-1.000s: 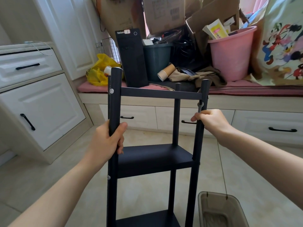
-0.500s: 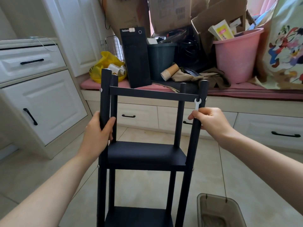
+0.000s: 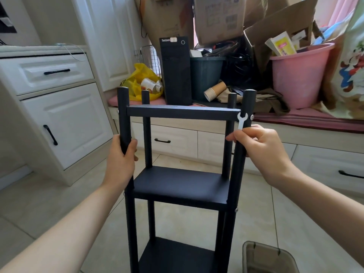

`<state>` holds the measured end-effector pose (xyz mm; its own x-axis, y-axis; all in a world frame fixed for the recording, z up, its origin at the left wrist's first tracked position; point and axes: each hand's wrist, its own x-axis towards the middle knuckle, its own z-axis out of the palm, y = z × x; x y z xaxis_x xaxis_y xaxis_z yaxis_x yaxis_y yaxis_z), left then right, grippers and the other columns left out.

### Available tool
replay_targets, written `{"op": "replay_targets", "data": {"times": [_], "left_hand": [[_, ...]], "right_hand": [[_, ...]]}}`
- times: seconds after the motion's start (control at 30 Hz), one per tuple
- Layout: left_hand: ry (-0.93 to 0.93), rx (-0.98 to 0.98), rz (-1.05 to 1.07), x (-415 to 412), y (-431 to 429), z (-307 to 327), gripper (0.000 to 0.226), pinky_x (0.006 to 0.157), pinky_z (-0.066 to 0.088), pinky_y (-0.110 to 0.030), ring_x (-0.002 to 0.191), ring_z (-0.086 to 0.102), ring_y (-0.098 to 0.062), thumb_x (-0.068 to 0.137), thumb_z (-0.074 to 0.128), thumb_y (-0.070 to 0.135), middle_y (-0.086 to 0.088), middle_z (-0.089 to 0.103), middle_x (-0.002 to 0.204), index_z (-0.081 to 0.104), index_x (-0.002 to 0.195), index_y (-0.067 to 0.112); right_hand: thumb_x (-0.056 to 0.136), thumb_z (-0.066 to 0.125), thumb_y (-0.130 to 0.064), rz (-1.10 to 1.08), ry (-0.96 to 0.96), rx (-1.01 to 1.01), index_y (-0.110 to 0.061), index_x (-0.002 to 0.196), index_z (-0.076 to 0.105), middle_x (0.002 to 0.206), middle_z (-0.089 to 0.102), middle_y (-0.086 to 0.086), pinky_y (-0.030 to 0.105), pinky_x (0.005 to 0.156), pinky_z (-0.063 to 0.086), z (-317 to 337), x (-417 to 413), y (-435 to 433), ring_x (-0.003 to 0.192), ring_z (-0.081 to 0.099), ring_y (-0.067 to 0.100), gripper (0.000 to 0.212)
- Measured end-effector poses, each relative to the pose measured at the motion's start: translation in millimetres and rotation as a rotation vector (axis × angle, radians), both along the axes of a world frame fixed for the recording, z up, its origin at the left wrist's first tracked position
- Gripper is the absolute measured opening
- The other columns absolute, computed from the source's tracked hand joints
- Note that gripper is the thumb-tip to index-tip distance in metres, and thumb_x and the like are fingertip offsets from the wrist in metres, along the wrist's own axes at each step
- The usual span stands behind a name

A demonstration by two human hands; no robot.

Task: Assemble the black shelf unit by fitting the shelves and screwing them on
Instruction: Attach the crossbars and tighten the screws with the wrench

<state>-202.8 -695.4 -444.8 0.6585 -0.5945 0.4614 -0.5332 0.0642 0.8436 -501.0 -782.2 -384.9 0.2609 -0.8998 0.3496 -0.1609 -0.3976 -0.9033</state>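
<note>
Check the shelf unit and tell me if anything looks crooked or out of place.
Nothing on the black shelf unit stands out: its top shelf sits level. Behind it, a stack of paper cups lies tipped on its side on the bench.

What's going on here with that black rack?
A person is putting together a black shelf unit that stands on the floor. The left hand grips the front left post. The right hand pinches a small white wrench at the front right post, beside the top screw, not on it.
</note>
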Motion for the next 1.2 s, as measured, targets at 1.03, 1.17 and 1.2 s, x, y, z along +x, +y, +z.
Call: {"op": "replay_targets", "data": {"times": [1.03,1.17,1.2], "left_hand": [[-0.031,0.256,0.134,20,11,-10,0.035,0.085,0.042,-0.036,0.100,0.054,-0.017,0.101,0.059,0.035,0.006,0.059,0.109,0.056,0.129,0.013],[-0.073,0.344,0.148,19,14,-8,0.031,0.078,0.043,-0.037,0.095,0.058,-0.025,0.103,0.056,0.029,-0.004,0.064,0.111,0.053,0.126,0.009],[-0.099,0.393,0.148,17,15,-8,0.032,0.078,0.045,-0.038,0.097,0.059,-0.029,0.104,0.055,0.025,-0.010,0.064,0.115,0.049,0.129,0.008]], "right_hand": [[0.093,0.064,-0.021,0.205,0.047,-0.127,-0.023,0.084,0.081,0.100,0.062,0.012,0.040,0.093,0.048,15,11,34,0.095,0.060,0.021,0.019],[0.094,0.063,-0.022,0.222,0.034,-0.147,-0.024,0.086,0.081,0.097,0.067,0.006,0.047,0.094,0.049,16,12,33,0.096,0.064,0.023,0.019],[0.094,0.063,-0.022,0.228,0.026,-0.148,-0.024,0.086,0.081,0.094,0.068,0.010,0.051,0.092,0.050,16,11,32,0.095,0.064,0.027,0.020]]}}
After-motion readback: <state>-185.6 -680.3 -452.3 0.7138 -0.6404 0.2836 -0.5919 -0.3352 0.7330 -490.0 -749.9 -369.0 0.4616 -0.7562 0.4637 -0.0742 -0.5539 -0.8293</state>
